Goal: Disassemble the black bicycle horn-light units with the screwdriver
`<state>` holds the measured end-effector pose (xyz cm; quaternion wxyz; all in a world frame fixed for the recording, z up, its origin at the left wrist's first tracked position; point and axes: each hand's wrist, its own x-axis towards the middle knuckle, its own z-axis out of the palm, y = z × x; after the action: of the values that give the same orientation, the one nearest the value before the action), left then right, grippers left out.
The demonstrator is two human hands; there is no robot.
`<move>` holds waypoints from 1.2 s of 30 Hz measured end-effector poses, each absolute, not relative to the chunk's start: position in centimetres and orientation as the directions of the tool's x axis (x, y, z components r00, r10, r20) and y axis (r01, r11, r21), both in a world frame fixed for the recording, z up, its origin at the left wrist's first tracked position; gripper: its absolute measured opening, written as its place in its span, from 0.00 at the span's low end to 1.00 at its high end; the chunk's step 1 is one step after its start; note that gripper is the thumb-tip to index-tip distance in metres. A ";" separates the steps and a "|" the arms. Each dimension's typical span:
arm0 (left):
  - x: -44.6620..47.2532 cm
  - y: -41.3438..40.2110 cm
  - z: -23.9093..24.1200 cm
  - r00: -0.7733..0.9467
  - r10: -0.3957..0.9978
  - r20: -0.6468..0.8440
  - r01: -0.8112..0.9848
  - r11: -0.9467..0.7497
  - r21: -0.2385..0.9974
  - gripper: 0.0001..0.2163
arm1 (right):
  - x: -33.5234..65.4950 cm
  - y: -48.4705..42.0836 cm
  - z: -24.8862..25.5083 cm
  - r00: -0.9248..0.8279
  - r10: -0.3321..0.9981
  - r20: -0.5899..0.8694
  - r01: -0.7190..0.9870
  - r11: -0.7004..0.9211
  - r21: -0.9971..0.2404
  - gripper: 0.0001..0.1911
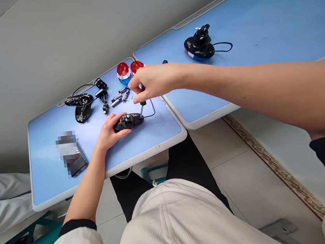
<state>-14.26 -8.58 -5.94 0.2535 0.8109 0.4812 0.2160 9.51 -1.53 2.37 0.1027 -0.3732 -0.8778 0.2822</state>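
Note:
My left hand [113,130] grips one end of a black plastic device housing [127,121] lying on the blue table, with a thin cable coming off its right end. In my right hand [152,81] is a screwdriver [142,109], held nearly upright with its tip at the housing's right end. Whether the tip sits in a screw is too small to tell. Several blue-and-white batteries [120,96] lie just behind the housing, with tiny screws beside them. Red-and-blue light covers [123,73] stand farther back, one partly hidden by my right hand.
Opened black housings with wiring [82,105] and black clamp pieces [102,95] lie at the back left. A phone [77,163] rests near the left edge. On the adjoining table [268,23] sits another black device [200,45] with a cable. A person's light trousers [6,194] show at far left, above a teal stool [26,239].

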 end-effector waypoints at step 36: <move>-14.1 -9.8 -6.5 0.516 0.842 0.156 0.623 -0.494 0.606 0.25 | 10.8 -6.0 3.6 -0.383 0.921 0.075 0.539 0.289 -0.791 0.09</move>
<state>-14.13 -9.80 -6.50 0.2461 0.8351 0.4388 0.2226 10.83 -5.96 3.62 0.2735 -0.4836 -0.7546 0.3491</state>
